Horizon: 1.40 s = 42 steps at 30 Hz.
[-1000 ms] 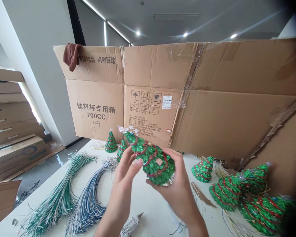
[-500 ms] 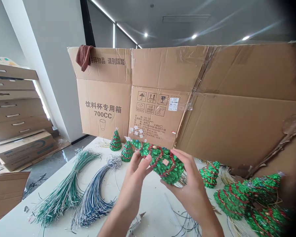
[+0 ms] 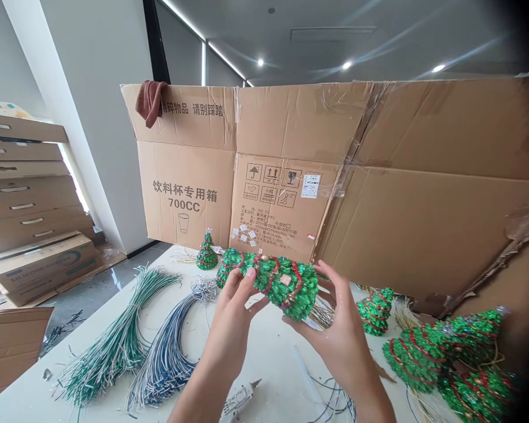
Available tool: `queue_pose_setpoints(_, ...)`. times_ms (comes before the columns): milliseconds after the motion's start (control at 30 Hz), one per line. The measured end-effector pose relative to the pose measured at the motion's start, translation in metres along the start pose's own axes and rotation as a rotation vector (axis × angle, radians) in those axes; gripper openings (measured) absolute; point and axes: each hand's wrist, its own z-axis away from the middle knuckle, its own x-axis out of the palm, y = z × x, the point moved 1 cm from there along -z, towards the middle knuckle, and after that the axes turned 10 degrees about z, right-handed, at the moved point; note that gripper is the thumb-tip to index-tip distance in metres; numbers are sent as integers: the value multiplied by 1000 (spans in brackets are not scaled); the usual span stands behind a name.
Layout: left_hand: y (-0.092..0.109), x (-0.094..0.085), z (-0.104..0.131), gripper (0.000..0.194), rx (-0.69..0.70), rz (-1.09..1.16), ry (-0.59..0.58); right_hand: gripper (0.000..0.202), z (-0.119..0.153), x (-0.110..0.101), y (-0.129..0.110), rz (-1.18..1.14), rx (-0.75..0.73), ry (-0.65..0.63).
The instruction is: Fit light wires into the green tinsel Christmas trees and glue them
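A small green tinsel Christmas tree [image 3: 297,294] with red garland, gold beads and a pale pink square is held on its side above the table, its tip pointing left. My left hand [image 3: 233,305] grips it around the middle, thumb on the near side. Around the base at the right, my right hand [image 3: 341,323] is spread, fingers apart, and a gap shows between the fingers and the tinsel. Thin wires [image 3: 321,311] stick out of the base. One upright tinsel tree [image 3: 207,251] stands behind to the left; another is mostly hidden by the held tree.
Green-and-white wire ties [image 3: 110,335] and blue-and-white ones [image 3: 170,352] lie bundled at left. A glue gun [image 3: 240,402] and loose wires [image 3: 332,399] are near the front. Several tinsel trees [image 3: 418,358] lie at right. A cardboard wall [image 3: 273,129] stands behind the white table [image 3: 268,358].
The held tree has shifted left and turned more level, now covering most of the standing tree behind it. My right hand's fingers have opened away from the base.
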Motion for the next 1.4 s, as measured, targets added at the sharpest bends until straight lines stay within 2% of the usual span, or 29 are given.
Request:
queue_pose_setpoints(133,6,0,-3,45,-26,48,14,81,-1,0,-1,32,112,-40)
queue_pose_setpoints(300,11,-5,-8,42,-73,80,-9,67,1,2,-11,41,153,-79)
queue_pose_setpoints(467,14,-9,-10,38,-83,64,-8,39,3,1,-22,54,83,-199)
queue_pose_setpoints(600,17,-11,-11,37,-63,51,17,34,7,-2,-24,146,14,-212)
queue_pose_setpoints(700,21,-12,-13,33,-57,71,38,31,12,-9,-27,232,-68,-121)
queue_pose_setpoints(800,26,-11,-14,27,-99,107,41,29,18,-20,-40,274,-194,91)
queue_pose_setpoints(867,28,-11,-15,25,-134,135,45,29,23,-28,-53,269,-228,245)
queue_pose_setpoints(1000,29,-13,-17,24,-176,175,28,21,31,-39,-73,107,-77,512)
queue_pose_setpoints(1067,28,-15,-18,24,-188,184,24,21,33,-41,-73,-30,41,581)
queue_pose_setpoints(1167,27,-15,-17,24,-204,191,37,37,31,-44,-58,-207,166,549)
queue_pose_setpoints(1267,28,-12,-15,23,-212,192,54,50,25,-48,-34,-370,206,458)
queue_pose_setpoints(1400,28,-12,-15,25,-212,175,61,49,18,-55,-14,-295,274,363)
